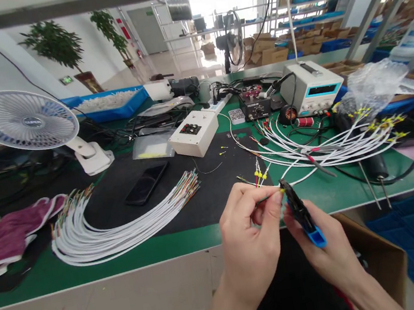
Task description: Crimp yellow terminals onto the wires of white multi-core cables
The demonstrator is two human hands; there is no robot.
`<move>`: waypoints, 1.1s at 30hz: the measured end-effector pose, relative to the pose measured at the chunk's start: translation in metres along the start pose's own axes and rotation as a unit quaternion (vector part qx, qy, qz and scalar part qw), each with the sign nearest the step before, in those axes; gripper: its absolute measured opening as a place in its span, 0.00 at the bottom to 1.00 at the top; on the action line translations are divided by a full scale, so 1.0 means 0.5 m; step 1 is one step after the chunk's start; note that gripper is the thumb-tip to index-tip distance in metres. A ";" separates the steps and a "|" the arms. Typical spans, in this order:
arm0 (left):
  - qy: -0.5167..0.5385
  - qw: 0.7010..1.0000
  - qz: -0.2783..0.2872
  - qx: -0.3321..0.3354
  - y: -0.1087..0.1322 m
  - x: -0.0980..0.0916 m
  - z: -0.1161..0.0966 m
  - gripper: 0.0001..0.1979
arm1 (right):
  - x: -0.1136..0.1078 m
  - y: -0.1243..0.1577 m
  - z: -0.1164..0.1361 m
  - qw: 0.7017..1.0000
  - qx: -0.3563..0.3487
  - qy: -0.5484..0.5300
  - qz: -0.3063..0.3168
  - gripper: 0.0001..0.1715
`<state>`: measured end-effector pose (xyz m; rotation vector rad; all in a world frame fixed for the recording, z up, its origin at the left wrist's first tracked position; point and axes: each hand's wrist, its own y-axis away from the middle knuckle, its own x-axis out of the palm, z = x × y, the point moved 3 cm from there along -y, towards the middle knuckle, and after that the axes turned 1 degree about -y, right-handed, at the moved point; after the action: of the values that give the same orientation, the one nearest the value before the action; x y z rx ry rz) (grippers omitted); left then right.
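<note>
In front of the table edge, my left hand (248, 232) pinches a small yellow wire terminal (282, 190) between thumb and fingertips. The terminal sits at the jaws of black crimping pliers (298, 208) with a blue handle end. My right hand (329, 243) is wrapped round these pliers, and its fingers are partly hidden behind them. Just beyond my left hand, wire ends with yellow terminals (260, 175) stick up from the mat. White cables (288, 150) with yellow-tipped ends lie in a loose bunch to the right.
A curved bundle of white cables (118, 237) lies at the left, near a black phone (147, 184). Behind stand a white switch box (194, 133), a power supply (312, 88) and a fan (24, 121). A soldering iron's cable and a cardboard box (385, 263) are at the right.
</note>
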<state>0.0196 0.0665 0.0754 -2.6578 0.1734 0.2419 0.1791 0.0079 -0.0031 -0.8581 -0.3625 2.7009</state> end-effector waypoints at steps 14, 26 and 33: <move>-0.119 0.990 -0.004 0.073 0.021 -0.015 -0.038 0.07 | -0.012 0.066 0.061 0.985 0.095 -0.146 0.017 0.29; -0.451 0.828 -0.129 0.308 -0.205 -0.226 -0.178 0.17 | -0.088 0.110 0.023 0.951 0.215 -0.223 0.023 0.25; -0.300 0.859 0.200 0.362 -0.224 0.027 -0.048 0.14 | -0.073 0.127 -0.001 0.945 0.194 -0.264 -0.022 0.28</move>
<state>0.0546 0.1536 0.1425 -1.6754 0.4958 0.9211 0.1958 -0.0632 -0.0048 -0.0110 0.0537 2.7808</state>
